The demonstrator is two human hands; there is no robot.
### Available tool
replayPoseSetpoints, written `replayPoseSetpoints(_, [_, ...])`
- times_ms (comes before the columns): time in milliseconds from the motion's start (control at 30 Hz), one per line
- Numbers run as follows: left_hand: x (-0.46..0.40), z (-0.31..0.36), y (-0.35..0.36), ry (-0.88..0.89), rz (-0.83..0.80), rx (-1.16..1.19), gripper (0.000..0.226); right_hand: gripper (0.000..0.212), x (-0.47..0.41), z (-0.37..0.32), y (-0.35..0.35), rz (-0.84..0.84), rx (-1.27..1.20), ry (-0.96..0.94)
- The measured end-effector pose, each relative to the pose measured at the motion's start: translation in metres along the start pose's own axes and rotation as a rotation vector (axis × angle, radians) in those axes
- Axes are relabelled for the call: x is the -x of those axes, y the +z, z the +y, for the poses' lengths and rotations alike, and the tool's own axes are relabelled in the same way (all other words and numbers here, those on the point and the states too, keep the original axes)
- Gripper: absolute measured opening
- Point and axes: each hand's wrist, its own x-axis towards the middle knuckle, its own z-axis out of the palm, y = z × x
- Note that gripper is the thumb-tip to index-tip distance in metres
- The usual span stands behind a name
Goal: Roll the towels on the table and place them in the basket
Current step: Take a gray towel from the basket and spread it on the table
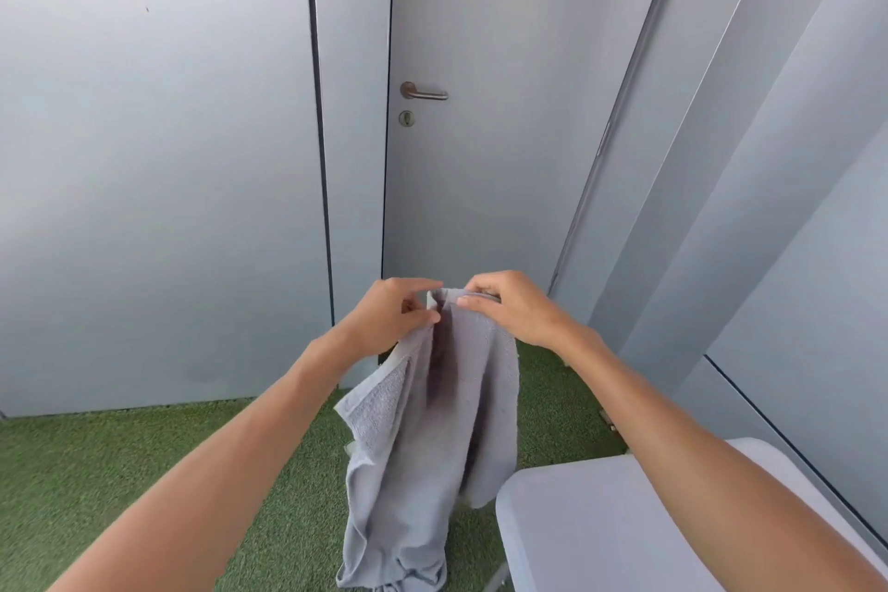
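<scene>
A grey towel [432, 437] hangs in loose folds in front of me, held up in the air by its top edge. My left hand [394, 312] pinches the top edge on the left side. My right hand [509, 305] pinches the same edge just to the right, the two hands almost touching. The towel's lower end droops down to the bottom of the view, left of the white table [600, 529]. No basket is in view.
The white table's corner fills the lower right. Green artificial grass [120, 471] covers the floor. A grey door [480, 135] with a metal handle [423, 91] stands straight ahead, with grey wall panels on both sides.
</scene>
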Motion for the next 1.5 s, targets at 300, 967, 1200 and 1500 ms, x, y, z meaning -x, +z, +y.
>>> replayPoseSetpoints(300, [0.005,-0.002,0.012,0.019,0.083,0.069,0.007,0.018,0.003,-0.006,0.0,-0.13,-0.016,-0.026])
replayPoseSetpoints(967, [0.028,-0.029,-0.009,-0.196,0.059,-0.044,0.016,0.013,0.047,0.042,-0.004,0.034,-0.1,0.189])
replayPoseSetpoints(1200, [0.026,0.003,0.007,-0.013,-0.075,0.092,0.04,0.054,0.01,-0.005,0.019,-0.202,-0.086,0.093])
replayPoseSetpoints(1500, [0.052,-0.014,0.002,-0.033,-0.116,0.107,0.031,0.01,0.013,-0.01,0.028,-0.215,-0.067,0.078])
